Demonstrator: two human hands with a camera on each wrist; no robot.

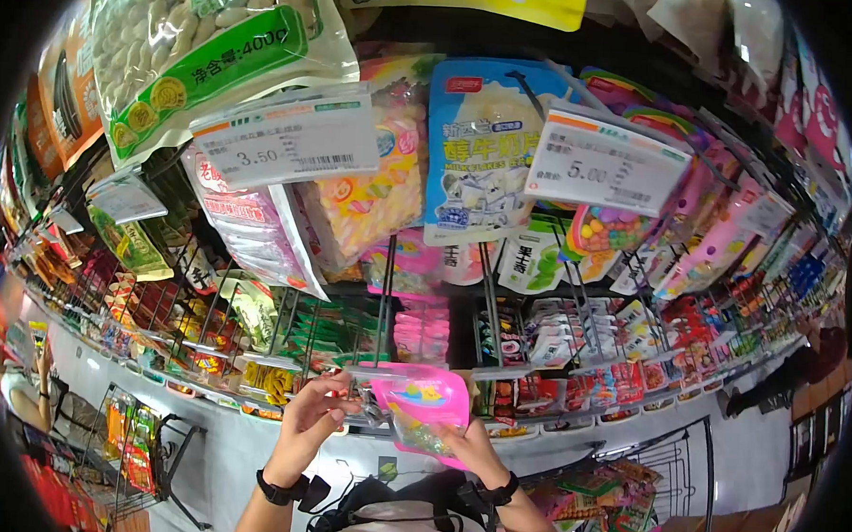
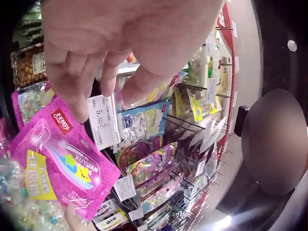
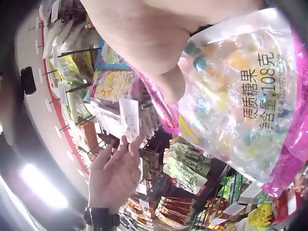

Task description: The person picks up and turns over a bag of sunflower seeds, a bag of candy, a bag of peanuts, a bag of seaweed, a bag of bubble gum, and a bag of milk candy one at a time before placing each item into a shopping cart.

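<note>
A pink bag of mixed hard candies (image 1: 420, 410) is held up in front of the wire rack, and my right hand (image 1: 456, 440) grips its lower edge. In the right wrist view the bag (image 3: 250, 101) fills the frame, with my thumb (image 3: 173, 84) pressed on its clear front. My left hand (image 1: 340, 388) reaches to the bag's top left corner. Its straight fingers (image 3: 127, 144) touch a small white price tag (image 3: 130, 118) on a peg. In the left wrist view the loose fingers (image 2: 79, 103) hang just above that tag (image 2: 103, 120) and the pink bag (image 2: 57, 154).
Snack bags hang on pegs all around, among them a blue bag (image 1: 483, 154) and price tags marked 3.50 (image 1: 284, 146) and 5.00 (image 1: 606, 165). More pink bags (image 1: 421, 328) hang behind. A wire basket (image 1: 664, 467) stands lower right. People stand at the far left (image 1: 26, 391) and right (image 1: 807, 363).
</note>
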